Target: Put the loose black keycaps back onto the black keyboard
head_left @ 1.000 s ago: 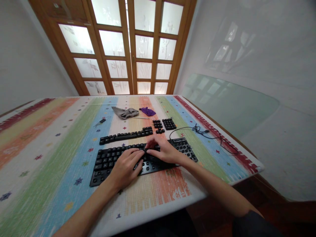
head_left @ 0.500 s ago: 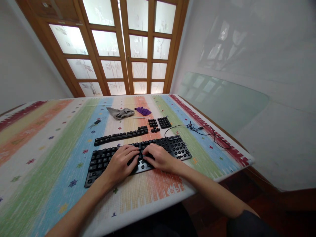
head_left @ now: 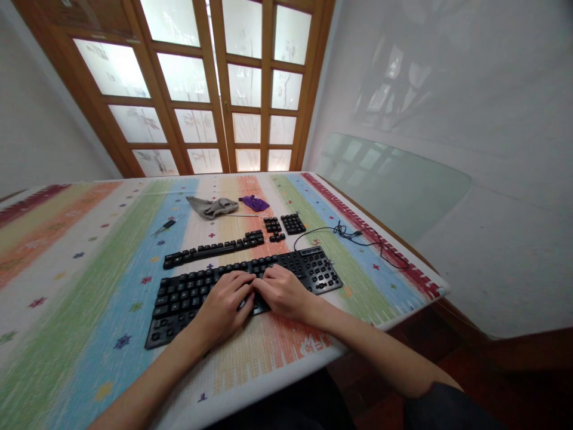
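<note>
A black keyboard (head_left: 179, 291) lies at a slant before me. Caps cover many keys on its left, while its number pad at the right and part of the near row show bare switches. Over its middle, my left hand (head_left: 230, 298) has its fingers curled down and pressed together. My right hand (head_left: 284, 289) meets it there, thumb and fingers bunched at the left hand's fingertips. Whatever lies between the fingertips is hidden. Behind the keyboard are loose black keycaps in a long row (head_left: 215, 249), a small cluster (head_left: 272, 224) and a block (head_left: 293, 224).
A grey cloth (head_left: 212, 207) and a purple cloth (head_left: 254, 203) lie farther back, a thin rod near them. At the left is a small black-handled tool with metal prongs (head_left: 165, 227). The keyboard's cable (head_left: 344, 230) runs right. A wall flanks the table's right edge.
My hands have come together, the right hand shifting left until its fingertips meet the left's. The whole view has shifted slightly; the loose keycaps keep their arrangement.
</note>
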Tool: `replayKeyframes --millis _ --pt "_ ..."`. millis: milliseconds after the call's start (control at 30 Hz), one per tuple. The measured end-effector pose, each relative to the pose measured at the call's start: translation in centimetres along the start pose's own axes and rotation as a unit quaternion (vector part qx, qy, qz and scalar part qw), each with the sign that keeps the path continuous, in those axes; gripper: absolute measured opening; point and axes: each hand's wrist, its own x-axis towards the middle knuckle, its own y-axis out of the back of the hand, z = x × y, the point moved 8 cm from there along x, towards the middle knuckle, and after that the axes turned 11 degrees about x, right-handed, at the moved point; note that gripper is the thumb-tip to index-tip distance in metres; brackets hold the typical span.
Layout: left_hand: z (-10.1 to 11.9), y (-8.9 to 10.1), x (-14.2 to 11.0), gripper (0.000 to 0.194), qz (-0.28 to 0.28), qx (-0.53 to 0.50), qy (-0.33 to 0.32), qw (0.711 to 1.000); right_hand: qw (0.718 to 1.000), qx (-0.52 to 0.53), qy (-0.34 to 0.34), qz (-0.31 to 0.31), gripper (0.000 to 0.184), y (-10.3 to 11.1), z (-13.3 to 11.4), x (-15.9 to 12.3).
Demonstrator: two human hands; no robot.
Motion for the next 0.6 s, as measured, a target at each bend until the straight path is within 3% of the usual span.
replayKeyframes --millis 167,300,600 --pt "0.6 0.1 -0.4 0.022 0.013 0.031 -0.026 0.999 0.998 -0.048 0.025 -0.018 0.021 -0.1 -1.4 0.3" --pt "0.6 -0.1 -0.5 0.023 0.011 0.026 -0.025 0.999 0.999 -0.028 0.012 -0.039 0.015 -0.6 -1.6 0.0" --pt "0.2 -0.1 -0.8 0.026 -0.002 0.009 -0.006 1.0 0.997 0.037 -0.06 0.008 0.01 0.5 0.7 0.3"
